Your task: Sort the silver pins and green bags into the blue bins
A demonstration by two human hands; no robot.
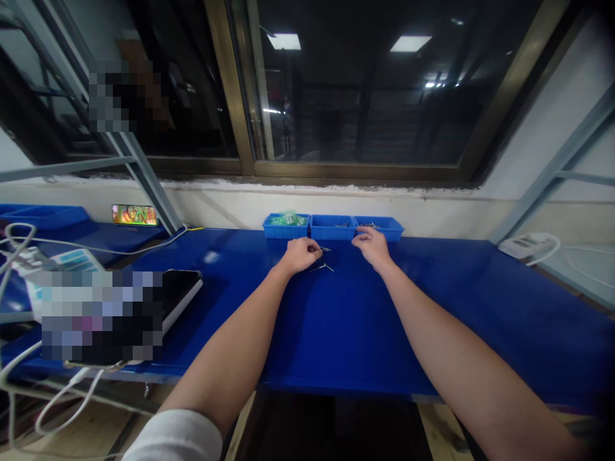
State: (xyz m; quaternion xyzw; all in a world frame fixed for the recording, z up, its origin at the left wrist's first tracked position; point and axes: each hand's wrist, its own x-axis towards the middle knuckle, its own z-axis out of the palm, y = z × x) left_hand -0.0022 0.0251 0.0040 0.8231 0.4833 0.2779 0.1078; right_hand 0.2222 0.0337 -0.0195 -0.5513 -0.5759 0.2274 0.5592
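My left hand [303, 255] is closed in a pinch over the blue table. A thin metal pin [326, 249] sticks out at its fingertips; its exact kind is too small to tell. Just below lie a few more thin metal pieces [328, 267] on the tabletop. My right hand [373, 247] is at the front of the right blue bin [394, 229], thumb and forefinger apart, with nothing visible between them. Small metal parts lie in that bin and in the middle blue bin [331, 234]. The left blue bin [284, 232] holds green-and-clear plastic bits.
A dark flat device [180, 291] with white cables lies on the left of the table [331, 339]. A lit phone [134, 215] leans at the back wall. A white power strip [527, 244] sits at the right edge. Grey metal posts [151, 186] flank the window.
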